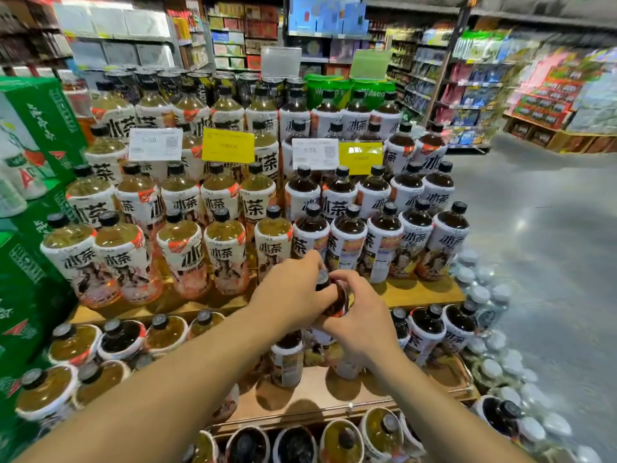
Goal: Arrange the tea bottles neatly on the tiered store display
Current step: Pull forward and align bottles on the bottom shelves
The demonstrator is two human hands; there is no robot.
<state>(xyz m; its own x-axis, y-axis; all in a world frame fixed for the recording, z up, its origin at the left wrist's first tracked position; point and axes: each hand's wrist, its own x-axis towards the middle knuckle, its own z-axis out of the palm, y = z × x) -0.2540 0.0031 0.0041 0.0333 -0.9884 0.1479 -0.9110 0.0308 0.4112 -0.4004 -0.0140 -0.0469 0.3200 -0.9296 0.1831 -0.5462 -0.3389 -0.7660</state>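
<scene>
A tiered wooden display (420, 292) holds rows of tea bottles with white labels and black caps. Pale tea bottles (225, 248) fill the left half, dark tea bottles (384, 242) the right half. Both my hands meet at the middle, above the lower tier. My left hand (293, 289) and my right hand (360, 312) both grip the neck and shoulder of one dark tea bottle (337, 300), whose body is mostly hidden under my hands. Another dark bottle (287, 359) stands just below my left hand.
Green cartons (30, 195) are stacked at the left. Price tags (155, 143) and yellow cards (228, 145) stand among the upper rows. Shrink-wrapped water bottles (490, 312) line the display's right side. A grey aisle floor (541, 228) lies to the right, with shelves behind.
</scene>
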